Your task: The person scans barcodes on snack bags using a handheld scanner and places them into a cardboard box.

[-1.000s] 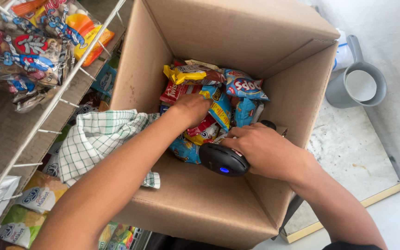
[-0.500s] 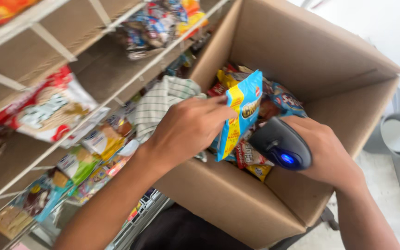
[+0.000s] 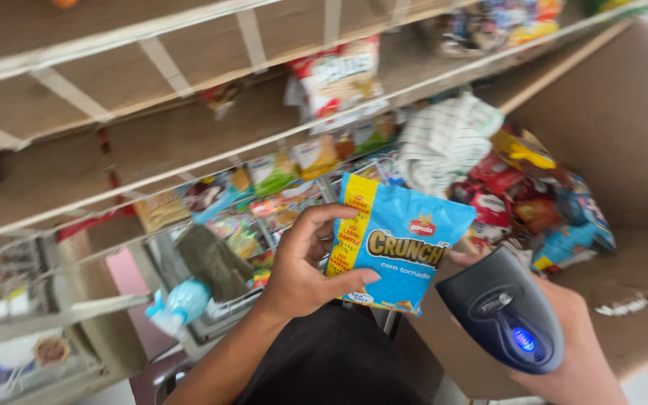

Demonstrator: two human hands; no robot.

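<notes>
Blue snack packet (image 3: pixel 399 251), with a yellow stripe down its left edge, is held upright in mid-air in front of the shelving, just left of the open cardboard box (image 3: pixel 624 112). Left hand (image 3: pixel 301 270) grips it by the left edge: fingers clenched on the packet, thumb across the lower front, remaining fingers curled behind the stripe. The packet's printed face is turned toward the camera.

Right hand (image 3: pixel 571 352) sits just below and right of the packet, fingers wrapped around a dark handheld barcode scanner (image 3: pixel 500 307). A blue light shows on the scanner's upper surface; its head lies close under the packet's lower right corner. Contact between the two cannot be confirmed.

Behind the scanner, the cardboard box holds a heap of assorted snack packets (image 3: pixel 534 202) in red, yellow and blue. A green-and-white checked cloth (image 3: pixel 444 139) hangs over the box's near wall.

To the left, wire shelves (image 3: pixel 189 161) lined with brown card carry further snack bags (image 3: pixel 335 75), all blurred.
</notes>
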